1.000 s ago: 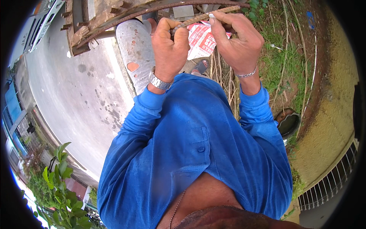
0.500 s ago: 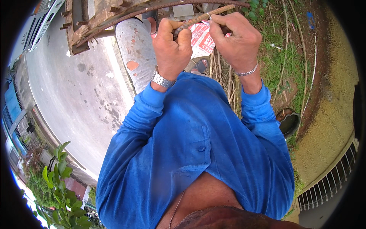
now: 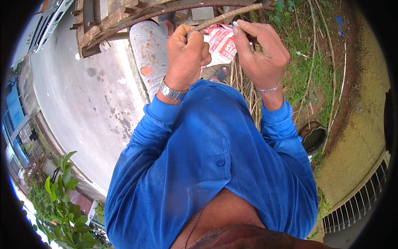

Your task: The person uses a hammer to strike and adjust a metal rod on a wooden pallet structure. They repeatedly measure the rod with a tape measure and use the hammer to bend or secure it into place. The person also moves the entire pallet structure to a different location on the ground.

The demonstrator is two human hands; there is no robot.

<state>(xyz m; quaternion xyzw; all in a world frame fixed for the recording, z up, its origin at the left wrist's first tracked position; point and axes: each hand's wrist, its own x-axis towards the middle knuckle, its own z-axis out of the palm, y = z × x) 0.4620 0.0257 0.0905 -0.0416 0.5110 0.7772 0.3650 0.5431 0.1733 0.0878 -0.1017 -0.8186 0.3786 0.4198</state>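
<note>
My left hand [image 3: 185,60] is closed around the near end of a rusty, ribbed steel bar [image 3: 227,15], which slants up and away to the right. Between the thumb and forefinger of my right hand [image 3: 264,52] is a small white piece that looks like chalk [image 3: 235,24]. That hand is just below the bar and apart from it. Its other fingers are curled, and what lies inside them is hidden. Below the bar, between my hands, shows a red and white printed sack [image 3: 217,45].
A rusty steel frame with short pegs [image 3: 112,25] stands at the upper left, beside my worn grey trouser leg [image 3: 145,58]. Concrete pavement [image 3: 78,99] spreads to the left. Dry stems and grass [image 3: 300,79], a round pot [image 3: 314,139] and a yellowish wall [image 3: 356,141] are on the right.
My right hand has drawn down and right, away from the bar, and the white piece in its fingertips now shows plainly. My left hand still holds the bar and has turned slightly.
</note>
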